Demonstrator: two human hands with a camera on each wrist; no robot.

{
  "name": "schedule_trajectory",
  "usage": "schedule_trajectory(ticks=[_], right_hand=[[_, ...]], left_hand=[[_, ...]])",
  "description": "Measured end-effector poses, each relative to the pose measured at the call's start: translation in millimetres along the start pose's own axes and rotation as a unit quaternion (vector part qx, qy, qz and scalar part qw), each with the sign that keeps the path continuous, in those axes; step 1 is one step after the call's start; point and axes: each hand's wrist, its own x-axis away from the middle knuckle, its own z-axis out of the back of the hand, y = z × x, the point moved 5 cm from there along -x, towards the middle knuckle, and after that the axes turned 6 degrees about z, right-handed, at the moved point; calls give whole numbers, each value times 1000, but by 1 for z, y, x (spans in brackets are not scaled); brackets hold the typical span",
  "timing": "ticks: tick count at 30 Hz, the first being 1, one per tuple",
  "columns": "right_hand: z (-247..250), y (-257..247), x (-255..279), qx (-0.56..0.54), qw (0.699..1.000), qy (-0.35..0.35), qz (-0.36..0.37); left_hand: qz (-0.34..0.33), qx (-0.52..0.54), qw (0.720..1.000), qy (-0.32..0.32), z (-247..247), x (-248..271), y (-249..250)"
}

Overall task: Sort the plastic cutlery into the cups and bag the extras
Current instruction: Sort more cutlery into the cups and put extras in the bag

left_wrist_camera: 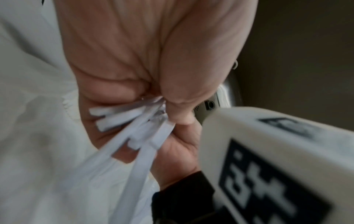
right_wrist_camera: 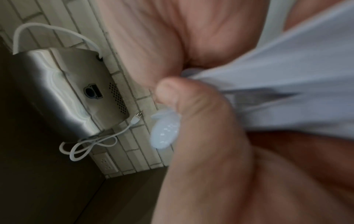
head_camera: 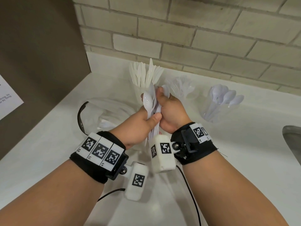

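Both hands grip one bundle of white plastic spoons above the counter. My left hand wraps the handles from the left; my right hand clasps the bundle from the right. In the left wrist view the handle ends fan out below the fist. The right wrist view shows a spoon bowl poking past my thumb. Behind stand three clear cups: knives, forks and spoons. A clear plastic bag holding cutlery lies left of my hands.
White counter runs to a brick wall. A brown cabinet side stands at the left, a metal sink edge at the right. A metal wall dispenser with a white cord appears in the right wrist view.
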Motion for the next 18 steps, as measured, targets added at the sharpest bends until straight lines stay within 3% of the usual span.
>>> schedule_trajectory(ticks=[3,7,9,11,15,18], right_hand=[[3,-1,0,11,1000,2,14],[4,-8,2,-38,996,-44,63],[4,-7,1,35,993,-57,102],[6,-8,1,95,986,-28,136],[11,-17,5,12,992,2,127],[17,-21,6,45,986,27,159]], left_hand=[[13,15,1000,-14,-1,-1,0],[34,-29,999,-15,2,-4,1],[40,-54,998,-17,2,-6,3],[38,-68,997,-16,1,-8,4],[30,-58,997,28,0,-8,4],[29,-51,998,39,-4,-10,2]])
